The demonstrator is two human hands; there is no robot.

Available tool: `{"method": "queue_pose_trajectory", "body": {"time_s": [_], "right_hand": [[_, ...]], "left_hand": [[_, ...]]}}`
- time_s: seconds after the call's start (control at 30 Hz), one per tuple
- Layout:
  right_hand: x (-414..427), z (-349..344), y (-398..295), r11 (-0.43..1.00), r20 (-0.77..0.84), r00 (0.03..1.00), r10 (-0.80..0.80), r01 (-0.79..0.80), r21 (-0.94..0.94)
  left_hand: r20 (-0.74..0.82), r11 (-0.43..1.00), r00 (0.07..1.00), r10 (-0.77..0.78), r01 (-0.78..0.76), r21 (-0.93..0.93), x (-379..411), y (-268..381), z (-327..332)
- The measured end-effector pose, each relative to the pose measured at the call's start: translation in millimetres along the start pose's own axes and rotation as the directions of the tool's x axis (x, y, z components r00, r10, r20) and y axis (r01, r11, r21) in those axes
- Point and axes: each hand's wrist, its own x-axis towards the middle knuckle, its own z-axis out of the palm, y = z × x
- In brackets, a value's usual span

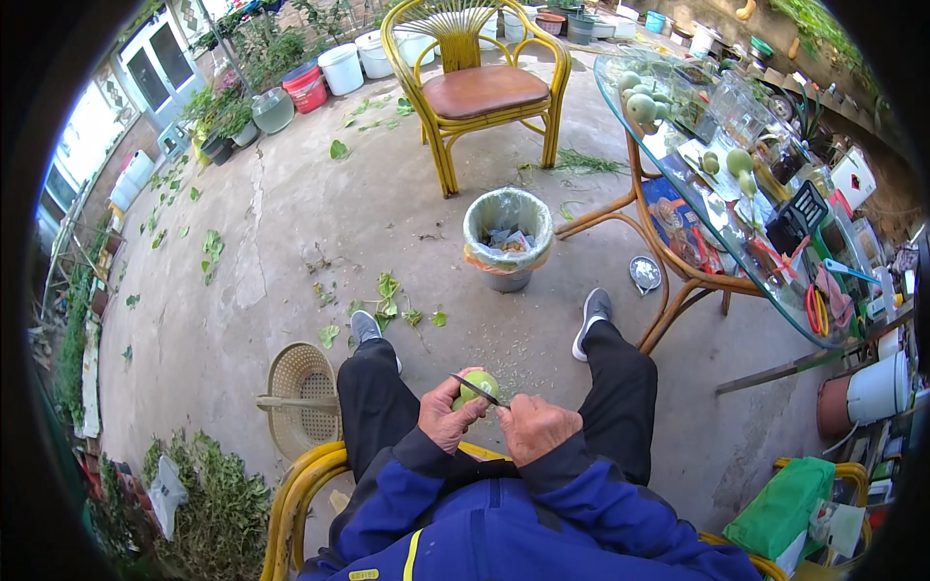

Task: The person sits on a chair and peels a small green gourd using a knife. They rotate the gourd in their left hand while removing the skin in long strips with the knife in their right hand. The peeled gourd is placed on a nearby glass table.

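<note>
My left hand [445, 417] holds a small pale green gourd [482, 380] in front of my lap, with the thumb along its lower side. In my right hand [539, 427] is a knife, its handle hidden by the fingers. The narrow dark knife blade [472, 387] lies slantwise across the gourd's near face, its tip pointing up and left. Whitish patches show on the gourd's skin beside the blade. Small pale shavings [519, 357] are scattered on the concrete between my feet.
Ahead stands a lined waste bin [507, 269], with a cane armchair [485, 93] behind it. A plastic basket [301, 396] is by my left leg. To the right, a cluttered glass table [697, 207] bears several green gourds [641, 107]. A metal dish [645, 274] lies near its leg.
</note>
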Motion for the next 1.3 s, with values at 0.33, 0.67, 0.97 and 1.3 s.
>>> {"method": "queue_pose_trajectory", "body": {"time_s": [0.33,0.67,0.97,1.3], "right_hand": [[-3.7,6.5,9.3,0.998,0.014,0.999,0.044,-0.044,-0.04],[-0.6,5.4,15.3,0.991,-0.02,0.991,0.129,-0.13,-0.019],[-7.4,-1.3,7.9,0.999,-0.003,0.999,0.035,-0.035,0.006],[-4.0,0.2,8.9,0.995,0.024,0.995,0.093,-0.092,-0.048]], "left_hand": [[-0.008,0.994,0.999,0.043,-0.042,0.105,1.8,-6.5,-1.8],[-0.008,0.974,0.982,0.191,-0.188,0.129,-1.0,-4.4,2.6],[0.005,0.998,1.0,-0.019,0.019,-0.063,-3.2,-1.3,1.9],[-0.003,0.997,0.999,0.034,-0.034,-0.07,1.5,-17.5,0.1]]}}
